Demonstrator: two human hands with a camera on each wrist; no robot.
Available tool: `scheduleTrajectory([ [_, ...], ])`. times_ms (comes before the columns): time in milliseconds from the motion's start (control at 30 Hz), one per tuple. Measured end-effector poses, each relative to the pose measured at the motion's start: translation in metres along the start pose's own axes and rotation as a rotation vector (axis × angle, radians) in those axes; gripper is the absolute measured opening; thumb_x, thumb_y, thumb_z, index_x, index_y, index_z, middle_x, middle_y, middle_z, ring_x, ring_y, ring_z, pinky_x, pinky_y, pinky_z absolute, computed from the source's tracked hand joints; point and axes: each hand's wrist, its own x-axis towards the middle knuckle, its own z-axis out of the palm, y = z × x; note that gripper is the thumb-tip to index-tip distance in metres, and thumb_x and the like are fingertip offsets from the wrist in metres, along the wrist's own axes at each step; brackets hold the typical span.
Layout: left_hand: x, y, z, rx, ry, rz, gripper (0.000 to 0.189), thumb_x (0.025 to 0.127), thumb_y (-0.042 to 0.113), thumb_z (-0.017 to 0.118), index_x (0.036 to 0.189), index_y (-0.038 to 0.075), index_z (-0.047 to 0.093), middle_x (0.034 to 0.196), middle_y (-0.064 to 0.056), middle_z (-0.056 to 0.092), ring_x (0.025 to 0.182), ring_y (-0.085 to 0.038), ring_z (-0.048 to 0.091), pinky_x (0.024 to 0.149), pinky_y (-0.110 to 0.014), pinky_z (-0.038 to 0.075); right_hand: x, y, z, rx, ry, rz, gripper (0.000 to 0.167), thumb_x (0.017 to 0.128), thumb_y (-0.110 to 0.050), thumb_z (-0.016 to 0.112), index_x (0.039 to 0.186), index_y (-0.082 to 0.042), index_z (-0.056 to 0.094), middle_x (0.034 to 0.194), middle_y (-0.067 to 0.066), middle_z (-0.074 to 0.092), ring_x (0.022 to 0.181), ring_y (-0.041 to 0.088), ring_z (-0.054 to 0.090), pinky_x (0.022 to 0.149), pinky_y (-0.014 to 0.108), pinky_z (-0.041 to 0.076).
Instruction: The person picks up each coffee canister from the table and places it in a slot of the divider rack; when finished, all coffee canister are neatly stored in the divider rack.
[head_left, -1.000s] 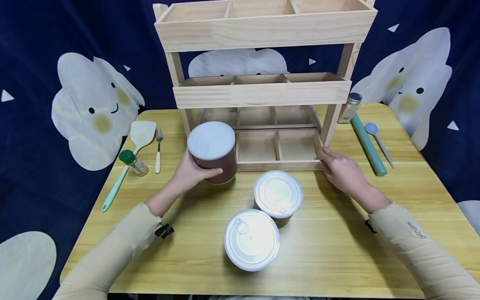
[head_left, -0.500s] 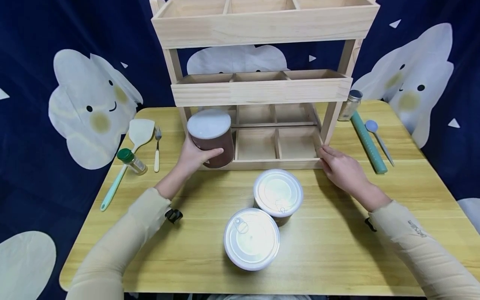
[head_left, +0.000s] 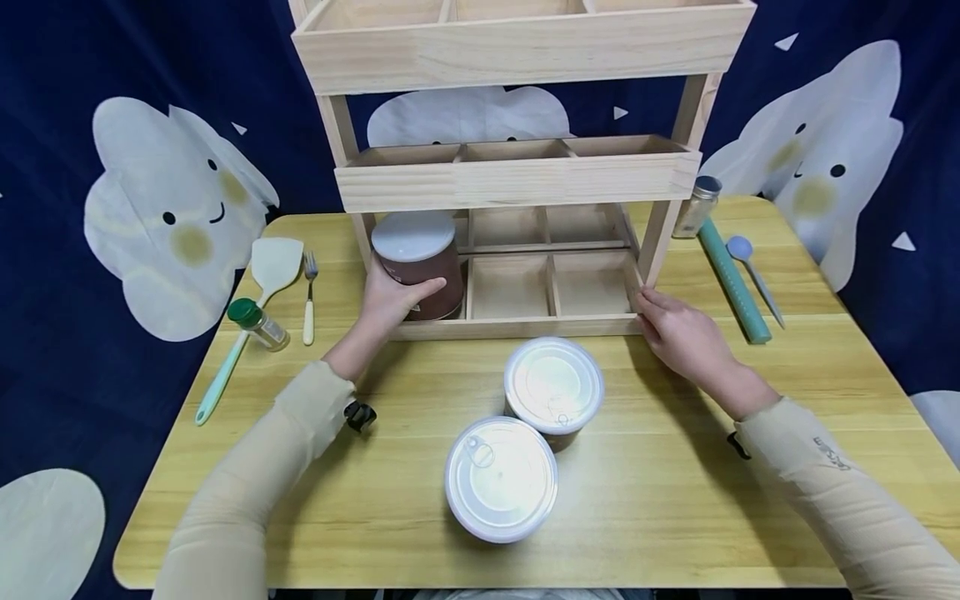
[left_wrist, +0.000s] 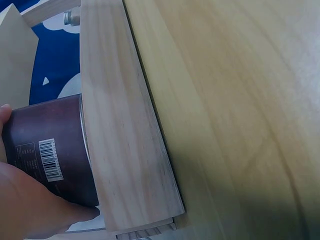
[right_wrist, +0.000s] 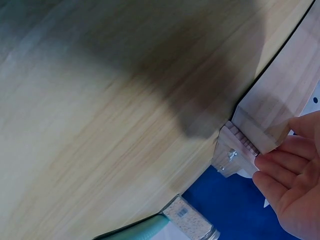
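Observation:
A brown can with a white lid [head_left: 423, 279] stands upright in the front left compartment of the wooden rack's bottom tier [head_left: 517, 327]. My left hand [head_left: 386, 300] grips its left side, thumb across the front. In the left wrist view the can [left_wrist: 50, 150] shows a barcode, behind the tier's front board [left_wrist: 125, 125]. At the tier's front right corner my right hand [head_left: 686, 342] pinches the wooden edge, as the right wrist view also shows with the hand [right_wrist: 295, 175] at the board's end. Two more lidded cans, one nearer [head_left: 501, 479] and one farther [head_left: 555, 386], touch or nearly touch on the table.
On the left lie a spatula [head_left: 276, 265], a fork [head_left: 309, 296] and a green-capped jar [head_left: 258, 323]. To the right are a silver-capped jar [head_left: 697, 207], a teal stick [head_left: 735, 283] and a blue spoon [head_left: 753, 275]. The rack's upper tiers [head_left: 517, 183] overhang the bottom one.
My left hand has carried the brown can from in front of the rack back and down into the bottom tier's left compartment. The right hand stays at the corner.

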Motion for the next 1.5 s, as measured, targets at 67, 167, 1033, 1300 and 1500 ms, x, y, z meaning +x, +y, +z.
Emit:
scheduleTrajectory([
  [67, 0.002, -0.002, 0.0, 0.013, 0.008, -0.006, 0.101, 0.069, 0.011, 0.087, 0.15, 0.013, 0.027, 0.147, -0.01, 0.044, 0.134, -0.021, 0.043, 0.119, -0.034, 0.032, 0.0, 0.0, 0.0, 0.001, 0.0, 0.001, 0.039, 0.089, -0.007, 0.067, 0.126, 0.007, 0.062, 0.128, 0.029, 0.061, 0.111, 0.046, 0.063, 0.086, 0.058, 0.054],
  [167, 0.004, -0.005, 0.001, 0.045, 0.02, -0.027, 0.102, 0.069, 0.013, 0.088, 0.15, 0.011, 0.026, 0.147, -0.011, 0.043, 0.135, -0.023, 0.042, 0.119, -0.035, 0.032, 0.0, -0.001, 0.001, 0.006, -0.002, 0.002, 0.038, 0.09, -0.007, 0.067, 0.125, 0.006, 0.062, 0.129, 0.029, 0.061, 0.111, 0.046, 0.063, 0.087, 0.058, 0.054],
  [1033, 0.007, -0.025, 0.009, 0.055, 0.0, -0.056, 0.107, 0.066, 0.009, 0.09, 0.15, 0.01, 0.024, 0.149, -0.013, 0.04, 0.138, -0.025, 0.039, 0.12, -0.035, 0.031, 0.0, 0.0, 0.001, 0.0, 0.003, 0.005, 0.038, 0.089, -0.006, 0.067, 0.124, 0.007, 0.063, 0.128, 0.028, 0.061, 0.111, 0.045, 0.064, 0.087, 0.057, 0.054],
  [1300, -0.004, -0.021, 0.004, 0.127, -0.005, -0.042, 0.107, 0.067, 0.01, 0.09, 0.151, 0.01, 0.024, 0.15, -0.013, 0.04, 0.139, -0.026, 0.039, 0.12, -0.039, 0.03, -0.002, -0.001, 0.002, -0.006, 0.019, -0.009, 0.037, 0.089, -0.004, 0.066, 0.124, 0.006, 0.062, 0.128, 0.029, 0.062, 0.108, 0.046, 0.065, 0.083, 0.057, 0.055],
  [1500, -0.014, -0.014, 0.0, 0.216, 0.01, -0.084, 0.103, 0.072, 0.02, 0.087, 0.152, 0.008, 0.023, 0.151, -0.014, 0.039, 0.141, -0.028, 0.038, 0.12, -0.043, 0.031, -0.001, -0.001, 0.003, -0.011, 0.022, -0.01, 0.036, 0.089, -0.004, 0.066, 0.124, 0.006, 0.062, 0.128, 0.029, 0.062, 0.108, 0.047, 0.065, 0.082, 0.058, 0.055],
])
